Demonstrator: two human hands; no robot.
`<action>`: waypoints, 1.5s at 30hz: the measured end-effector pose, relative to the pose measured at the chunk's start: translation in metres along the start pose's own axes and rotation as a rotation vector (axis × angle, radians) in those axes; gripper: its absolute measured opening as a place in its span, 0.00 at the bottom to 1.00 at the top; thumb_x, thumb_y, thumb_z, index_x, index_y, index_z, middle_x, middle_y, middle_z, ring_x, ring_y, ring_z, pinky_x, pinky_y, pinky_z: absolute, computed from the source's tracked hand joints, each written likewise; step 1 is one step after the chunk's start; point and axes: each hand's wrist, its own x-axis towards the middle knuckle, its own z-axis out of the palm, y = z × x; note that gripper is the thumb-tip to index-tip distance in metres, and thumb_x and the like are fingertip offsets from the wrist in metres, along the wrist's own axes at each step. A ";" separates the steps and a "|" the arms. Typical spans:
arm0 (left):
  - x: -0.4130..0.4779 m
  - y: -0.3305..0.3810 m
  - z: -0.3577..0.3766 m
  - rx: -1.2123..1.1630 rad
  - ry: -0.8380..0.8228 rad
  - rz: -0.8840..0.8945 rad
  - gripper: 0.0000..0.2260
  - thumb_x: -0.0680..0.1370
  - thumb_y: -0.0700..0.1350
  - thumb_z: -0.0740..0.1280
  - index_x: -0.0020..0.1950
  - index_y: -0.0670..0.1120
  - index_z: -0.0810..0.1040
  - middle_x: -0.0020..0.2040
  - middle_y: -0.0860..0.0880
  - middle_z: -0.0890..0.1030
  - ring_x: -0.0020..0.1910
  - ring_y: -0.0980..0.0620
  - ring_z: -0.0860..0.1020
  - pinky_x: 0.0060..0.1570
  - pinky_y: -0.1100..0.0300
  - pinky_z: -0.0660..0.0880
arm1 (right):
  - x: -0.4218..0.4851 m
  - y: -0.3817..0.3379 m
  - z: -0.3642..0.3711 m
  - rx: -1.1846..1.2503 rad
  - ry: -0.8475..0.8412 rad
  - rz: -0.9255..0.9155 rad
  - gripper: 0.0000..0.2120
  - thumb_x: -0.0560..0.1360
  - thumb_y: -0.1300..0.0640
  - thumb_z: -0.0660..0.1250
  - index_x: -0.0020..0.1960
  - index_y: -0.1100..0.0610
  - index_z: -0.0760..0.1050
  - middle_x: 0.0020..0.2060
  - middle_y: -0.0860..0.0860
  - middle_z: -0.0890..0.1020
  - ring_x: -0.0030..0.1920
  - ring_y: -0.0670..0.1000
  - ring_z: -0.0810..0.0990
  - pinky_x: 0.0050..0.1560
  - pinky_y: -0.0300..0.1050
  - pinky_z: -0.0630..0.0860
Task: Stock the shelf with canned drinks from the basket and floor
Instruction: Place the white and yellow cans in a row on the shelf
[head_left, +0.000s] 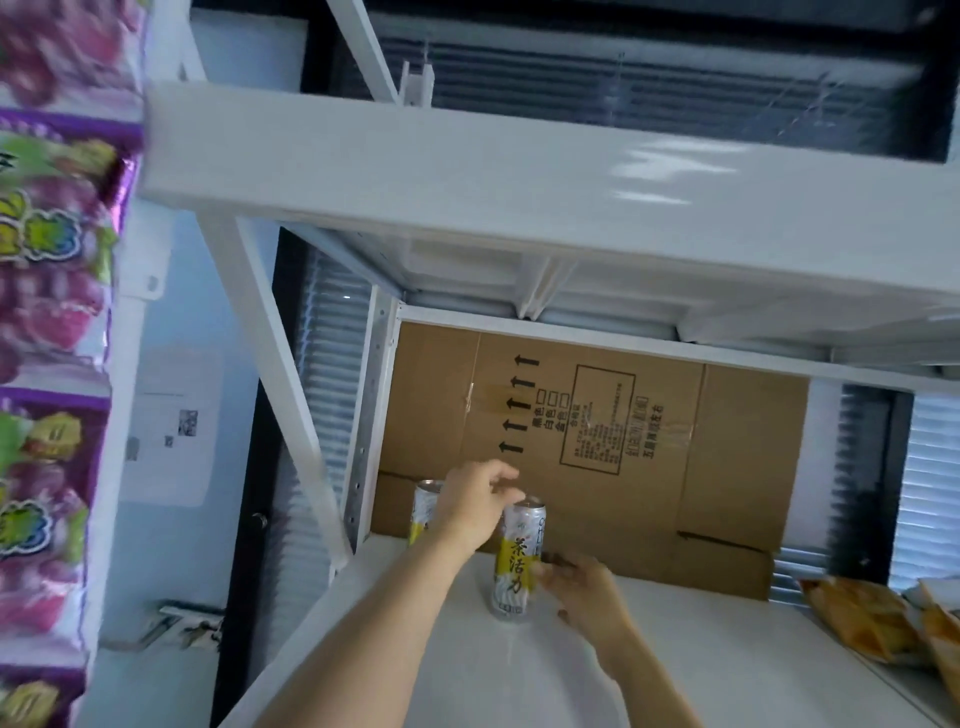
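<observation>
- Front can (513, 564): white and yellow, stood upright on the shelf (519, 675), toward its left rear corner and apart from the back.
- Right hand (584, 584): fingertips lay against the can's right side at mid height. Blur made it impossible to tell whether they pinched it or merely steadied it.
- Left hand (474, 506): hovered above and to the left of the can's rim, fingers loosely bent, grasping nothing.
- Rear can (426, 509): same kind, upright, behind the left hand and partly hidden by it, close to the cardboard.
- Step in hand, as judged: seating the front can in line with the rear one. Done well, it would be slid rather than lifted, label forward, brought beside the rear can without knocking it, and let go only once it stood flat.
- Cardboard sheet (597, 426): flattened, lining the shelf's back.
- Orange snack bags (872, 623): same shelf, far right, well apart from the cans.
- Purple packets (47, 249): along the left edge of view, on a neighbouring rack.
- Basket and floor stock: not in view.
</observation>
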 end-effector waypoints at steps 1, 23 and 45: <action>-0.006 0.003 -0.006 -0.062 0.047 -0.010 0.15 0.76 0.44 0.70 0.63 0.45 0.78 0.62 0.51 0.79 0.62 0.53 0.77 0.65 0.58 0.72 | -0.011 -0.011 -0.004 -0.009 -0.004 -0.015 0.07 0.75 0.57 0.72 0.52 0.55 0.80 0.42 0.49 0.83 0.37 0.42 0.76 0.35 0.35 0.71; -0.229 0.032 -0.053 -0.708 0.222 -0.315 0.05 0.80 0.42 0.65 0.53 0.43 0.79 0.45 0.47 0.82 0.47 0.48 0.81 0.52 0.53 0.79 | -0.242 -0.072 0.015 0.240 0.216 0.010 0.08 0.82 0.53 0.61 0.54 0.57 0.75 0.47 0.55 0.81 0.46 0.52 0.79 0.49 0.49 0.78; -0.563 0.069 -0.222 -0.545 0.640 -0.526 0.03 0.79 0.40 0.67 0.46 0.42 0.78 0.41 0.43 0.80 0.40 0.46 0.78 0.43 0.57 0.77 | -0.514 -0.109 0.130 0.342 -0.231 0.027 0.12 0.82 0.51 0.59 0.54 0.58 0.75 0.43 0.53 0.80 0.44 0.52 0.78 0.50 0.49 0.77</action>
